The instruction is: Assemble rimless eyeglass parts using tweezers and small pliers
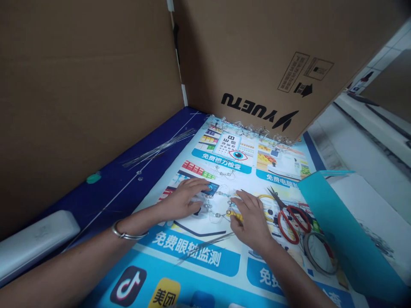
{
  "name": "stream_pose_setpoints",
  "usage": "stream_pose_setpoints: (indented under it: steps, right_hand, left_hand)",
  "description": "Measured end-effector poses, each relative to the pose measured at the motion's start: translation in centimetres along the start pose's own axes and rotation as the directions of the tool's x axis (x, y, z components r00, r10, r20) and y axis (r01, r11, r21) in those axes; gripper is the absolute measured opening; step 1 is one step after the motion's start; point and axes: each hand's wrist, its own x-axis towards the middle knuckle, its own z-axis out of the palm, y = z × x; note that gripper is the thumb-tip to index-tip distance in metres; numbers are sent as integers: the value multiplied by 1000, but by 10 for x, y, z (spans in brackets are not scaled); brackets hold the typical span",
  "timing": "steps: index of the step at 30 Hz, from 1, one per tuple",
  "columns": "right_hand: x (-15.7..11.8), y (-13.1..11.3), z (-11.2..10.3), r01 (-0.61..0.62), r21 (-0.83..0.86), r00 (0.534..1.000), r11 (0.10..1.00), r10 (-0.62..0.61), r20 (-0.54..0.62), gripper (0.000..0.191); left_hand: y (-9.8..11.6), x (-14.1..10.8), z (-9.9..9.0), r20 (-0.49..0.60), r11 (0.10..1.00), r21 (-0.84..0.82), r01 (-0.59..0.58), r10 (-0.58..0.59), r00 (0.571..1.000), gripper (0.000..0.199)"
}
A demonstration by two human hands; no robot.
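Note:
A loop of thin wire with clear beads (217,215) lies on the printed poster sheet between my two hands. From the left, my left hand (185,197) rests by the loop, palm down, with its fingers spread and touching its left side. On the other side is my right hand (250,216), its fingers apart and the fingertips at the loop's right-hand beads. Neither hand is closed round anything. Just beyond them lies another small beaded wire piece (224,173). Below the loop, a bundle of thin straight wires (207,244) rests on the sheet.
Red-handled scissors (293,220) and a wire coil (319,253) lie right of my right hand, beside a teal box (340,231). More beaded wires (257,130) line the base of the cardboard wall (250,55). A white case (38,239) sits at left.

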Motion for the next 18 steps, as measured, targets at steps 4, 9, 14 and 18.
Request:
stream_pose_setpoints:
  steps: [4,9,14,18]
  right_hand:
    - [0,1,0,15,36,1000,999,-14,-15,42]
    - [1,0,-3,119,87,991,989,-114,-63,40]
    - [4,-3,-3,224,79,974,971,-225,-5,36]
    - [6,-4,-3,228,69,972,971,-231,42,34]
  left_hand:
    - [5,-1,-1,-79,1000,-19,21,-22,997,39]
    - [15,-1,0,-116,996,-2,-87,86,989,32]
    - [24,0,-1,37,967,32,-253,251,967,31]
    - [26,1,-1,107,954,27,-297,293,950,27]
